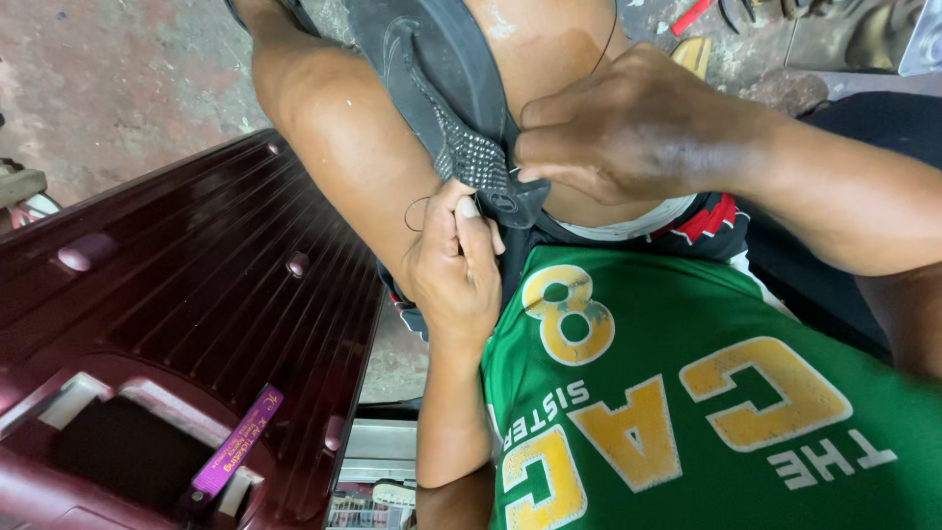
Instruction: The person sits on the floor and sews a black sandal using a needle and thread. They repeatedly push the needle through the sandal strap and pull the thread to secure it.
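R hand (628, 128) sits fingers curled, thumb and forefinger pressed together on the studded strap (478, 157) of a dark flip-flop sandal (432, 69), prob. pinching a needle there; too small to be sure. L hand (453, 265) is closed below it, thumb and fingers nipped on a thin dark thread (410, 214) that loops out just beside the knuckles, and the thumb tip touches the strap's lower end.

Sandal lies sole-up across the person's bare thighs (343, 147), toe end toward the body, heel end running off the top of view. It rests between both hands, touching each.

Handling, as a judgement: the sandal looks light and rubbery, sole bends w/ little force, so it wants bracing against the leg. Strap is soft and narrow w/ a rough studded face; that gives grip, and the spot where strap meets sole is the firm place to hold. Thread is fine and slippery, best kept taut between fingertips.

Around: green jersey (706, 393) w/ yellow print fills lower right. A maroon ribbed hard-shell suitcase (196, 285) lies to the left, a purple tag (235, 442) near its handle recess. Stained concrete floor (118, 79) beyond; some tools (692, 15) at top right, well apart from the hands.
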